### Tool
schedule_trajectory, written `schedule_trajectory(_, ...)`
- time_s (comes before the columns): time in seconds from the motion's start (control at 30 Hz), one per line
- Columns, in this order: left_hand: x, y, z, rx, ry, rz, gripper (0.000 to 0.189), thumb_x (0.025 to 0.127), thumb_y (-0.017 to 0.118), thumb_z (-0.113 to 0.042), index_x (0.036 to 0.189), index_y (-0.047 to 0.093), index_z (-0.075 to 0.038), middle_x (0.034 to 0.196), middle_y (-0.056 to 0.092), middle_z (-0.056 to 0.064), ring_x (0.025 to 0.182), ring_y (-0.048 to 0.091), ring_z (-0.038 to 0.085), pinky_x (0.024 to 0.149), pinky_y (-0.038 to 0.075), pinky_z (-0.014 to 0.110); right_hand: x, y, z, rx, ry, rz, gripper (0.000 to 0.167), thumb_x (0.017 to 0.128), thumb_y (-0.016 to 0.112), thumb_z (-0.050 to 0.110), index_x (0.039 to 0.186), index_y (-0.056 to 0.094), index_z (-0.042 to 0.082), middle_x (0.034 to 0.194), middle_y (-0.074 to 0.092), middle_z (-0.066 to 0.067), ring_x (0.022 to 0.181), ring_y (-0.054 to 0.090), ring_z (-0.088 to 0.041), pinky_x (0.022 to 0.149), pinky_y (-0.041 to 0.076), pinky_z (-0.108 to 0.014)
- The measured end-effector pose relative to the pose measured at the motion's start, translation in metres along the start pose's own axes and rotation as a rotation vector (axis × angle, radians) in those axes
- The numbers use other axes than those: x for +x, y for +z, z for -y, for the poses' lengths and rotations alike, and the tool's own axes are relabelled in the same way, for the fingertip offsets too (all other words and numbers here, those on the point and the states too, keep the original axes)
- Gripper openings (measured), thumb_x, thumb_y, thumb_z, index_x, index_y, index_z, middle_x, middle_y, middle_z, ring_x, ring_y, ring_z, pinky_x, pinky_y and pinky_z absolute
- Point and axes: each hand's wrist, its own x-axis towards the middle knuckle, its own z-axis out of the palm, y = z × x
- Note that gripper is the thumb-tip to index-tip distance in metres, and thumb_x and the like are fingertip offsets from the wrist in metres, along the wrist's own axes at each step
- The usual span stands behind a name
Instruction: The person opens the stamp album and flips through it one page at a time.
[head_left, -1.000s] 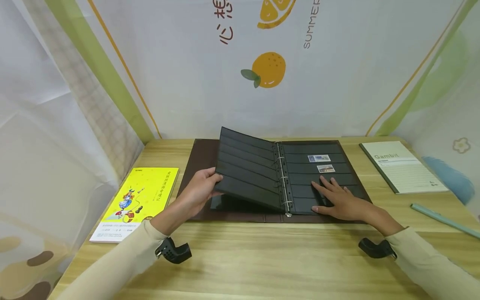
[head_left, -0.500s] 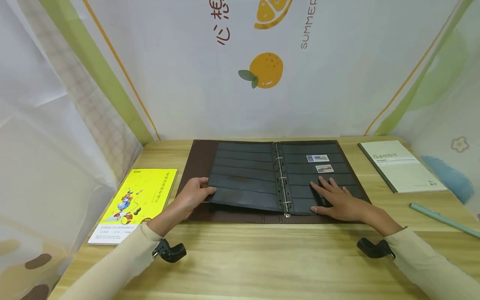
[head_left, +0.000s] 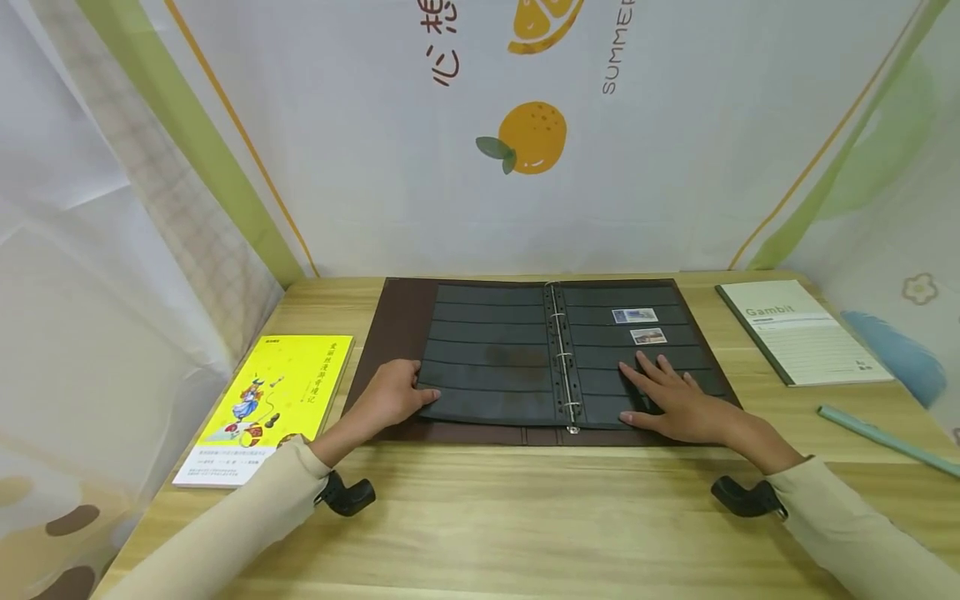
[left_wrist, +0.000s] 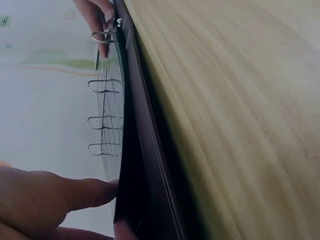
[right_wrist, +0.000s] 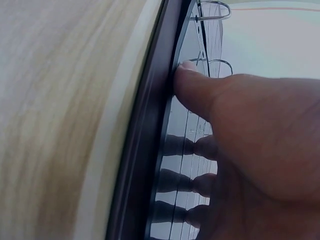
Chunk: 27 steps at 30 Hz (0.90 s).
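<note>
yellow book (head_left: 300, 375) at left, pale notebook (head_left: 806, 333) and slim green stick (head_left: 888, 440) at right, on wooden table (head_left: 540, 517)

"Gambit" on notebook (head_left: 810, 337), "SUMMER", "心想" — backdrop (head_left: 375, 183), apparently "爱丽丝漫游奇境记" — yellow book (head_left: 266, 408)

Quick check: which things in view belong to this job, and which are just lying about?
Likely part of the job:
open ring binder
left page, pinched by the left hand
right page, under the right hand
two stamp-like pieces

Likely just lying about:
yellow book
Gambit notebook
green pen-like stick
</note>
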Motion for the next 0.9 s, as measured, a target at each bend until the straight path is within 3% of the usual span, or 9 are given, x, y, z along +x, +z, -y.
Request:
schedule_trajectory(0.1, -0.001, -0.001, -0.004, 0.090, 0.009, -0.005, 0.065, 0.095, 0.072, -0.022, 0.141, 0.048, 0.016, 0.078, 0.066, 0.019, 0.064, 0.060, 0.022, 0.063, 0.050, 0.033, 0.000, 0.000, 0.000, 0.005, 0.001, 0.003, 0.089, 0.096, 0.061, 0.054, 0.161, 0.025, 0.005, 0.165, 0.007, -0.034, 0.148, 0.002, -0.062, 0.109, 0.006, -0.082)
schedule_trajectory(0.13, -0.001, -0.001, -0.005, 0.111, 0.012, -0.006, 0.059, 0.094, 0.073, -0.022, 0.135, 0.054, 0.016, 0.086, 0.068, 0.022, 0.071, 0.063, 0.025, 0.065, 0.051, 0.034, 0.000, 0.000, -0.001, 0.005, 0.001, 0.004, 0.089, 0.096, 0.061, 0.054, 0.161, 0.024, 0.006, 0.165, 0.007, -0.034, 0.148, 0.002, -0.062, 0.109, 0.006, -0.081)
schedule_trajectory(0.23, -0.001, 0.000, -0.008, 0.170, 0.018, -0.013, 0.038, 0.094, 0.074, -0.023, 0.110, 0.067, 0.011, 0.096, 0.067, 0.023, 0.084, 0.065, 0.029, 0.067, 0.052, 0.033, 0.000, 0.000, -0.001, 0.003, 0.002, 0.002, 0.089, 0.096, 0.061, 0.055, 0.161, 0.024, 0.006, 0.165, 0.007, -0.034, 0.148, 0.002, -0.062, 0.109, 0.006, -0.081)
schedule_trajectory(0.33, 0.000, 0.002, -0.009, 0.204, 0.025, -0.017, 0.028, 0.093, 0.075, -0.022, 0.088, 0.065, 0.003, 0.075, 0.054, 0.011, 0.068, 0.051, 0.022, 0.057, 0.040, 0.028, 0.000, 0.000, -0.001, 0.003, 0.003, -0.001, 0.089, 0.096, 0.060, 0.055, 0.161, 0.024, 0.006, 0.165, 0.007, -0.034, 0.148, 0.002, -0.062, 0.109, 0.006, -0.081)
schedule_trajectory(0.47, -0.001, 0.007, -0.008, 0.248, 0.032, -0.019, 0.028, 0.093, 0.074, -0.022, 0.083, 0.063, 0.001, 0.080, 0.054, 0.015, 0.070, 0.051, 0.024, 0.058, 0.042, 0.030, 0.001, 0.002, 0.000, 0.010, 0.005, -0.006, 0.088, 0.097, 0.061, 0.054, 0.161, 0.025, 0.006, 0.165, 0.007, -0.034, 0.148, 0.002, -0.062, 0.110, 0.006, -0.081)
schedule_trajectory(0.6, -0.002, 0.012, -0.007, 0.266, 0.032, -0.027, 0.034, 0.095, 0.072, -0.023, 0.099, 0.066, 0.010, 0.100, 0.057, 0.028, 0.066, 0.055, 0.028, 0.059, 0.046, 0.031, 0.001, 0.002, 0.001, 0.013, 0.005, -0.008, 0.087, 0.097, 0.060, 0.053, 0.161, 0.025, 0.006, 0.165, 0.007, -0.033, 0.148, 0.002, -0.061, 0.111, 0.006, -0.080)
schedule_trajectory(0.67, -0.004, 0.013, -0.008, 0.299, 0.064, -0.044, 0.039, 0.096, 0.071, -0.023, 0.108, 0.065, 0.014, 0.104, 0.055, 0.032, 0.063, 0.057, 0.029, 0.059, 0.048, 0.032, 0.002, 0.003, 0.000, -0.003, 0.001, -0.012, 0.086, 0.098, 0.060, 0.053, 0.161, 0.025, 0.006, 0.165, 0.008, -0.033, 0.148, 0.003, -0.061, 0.110, 0.007, -0.081)
schedule_trajectory(0.8, -0.004, 0.015, -0.013, 0.419, 0.216, -0.120, 0.053, 0.095, 0.071, -0.024, 0.124, 0.060, 0.019, 0.107, 0.055, 0.035, 0.073, 0.059, 0.034, 0.059, 0.053, 0.036, 0.001, 0.003, 0.000, -0.056, 0.006, -0.020, 0.084, 0.098, 0.058, 0.053, 0.160, 0.027, 0.006, 0.165, 0.011, -0.033, 0.148, 0.007, -0.061, 0.111, 0.010, -0.080)
schedule_trajectory(0.9, 0.001, 0.016, -0.020, 0.496, 0.350, -0.154, 0.066, 0.098, 0.067, -0.033, 0.143, 0.049, 0.012, 0.128, 0.054, 0.036, 0.102, 0.061, 0.043, 0.072, 0.058, 0.046, 0.001, 0.004, 0.000, -0.096, 0.005, -0.028, 0.083, 0.098, 0.058, 0.054, 0.160, 0.029, 0.006, 0.165, 0.014, -0.032, 0.149, 0.010, -0.060, 0.113, 0.011, -0.078)
